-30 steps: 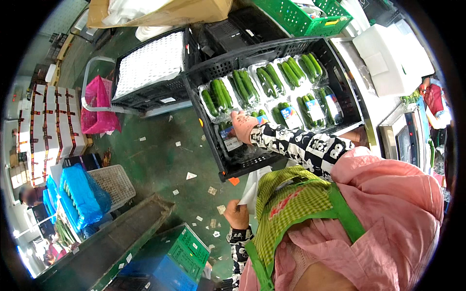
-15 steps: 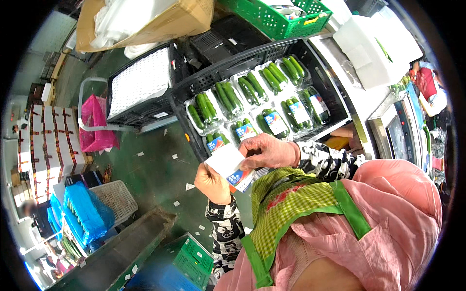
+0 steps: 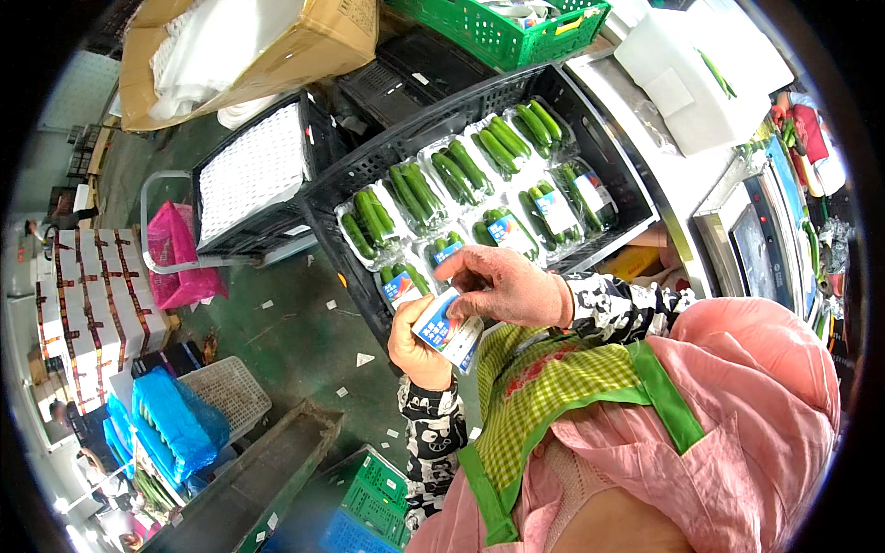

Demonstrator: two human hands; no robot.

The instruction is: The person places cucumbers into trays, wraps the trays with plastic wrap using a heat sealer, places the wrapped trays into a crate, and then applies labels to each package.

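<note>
My left hand (image 3: 419,346) is closed around a small stack of printed labels (image 3: 442,330), blue, white and red. Over the stack's upper edge my right hand (image 3: 516,288) is curled, its thumb at the top label. Whether its fingers pinch anything is hidden. Just beyond my hands, a black crate (image 3: 323,217) holds several clear-wrapped trays of cucumbers (image 3: 417,195). Some trays in its nearer row carry a similar label (image 3: 513,234). The near left tray (image 3: 403,284) is partly behind my hands.
Left of the crate stands another black crate with white trays (image 3: 251,170), beside a pink bag (image 3: 175,253). Behind are a cardboard box (image 3: 355,28) and a green crate (image 3: 479,32). To the right are a white foam box (image 3: 687,83) and a metal-framed machine (image 3: 751,244).
The blank white sheet that my hands held up no longer shows, and the printed face of the label stack is now in sight. My right hand has shifted slightly left.
</note>
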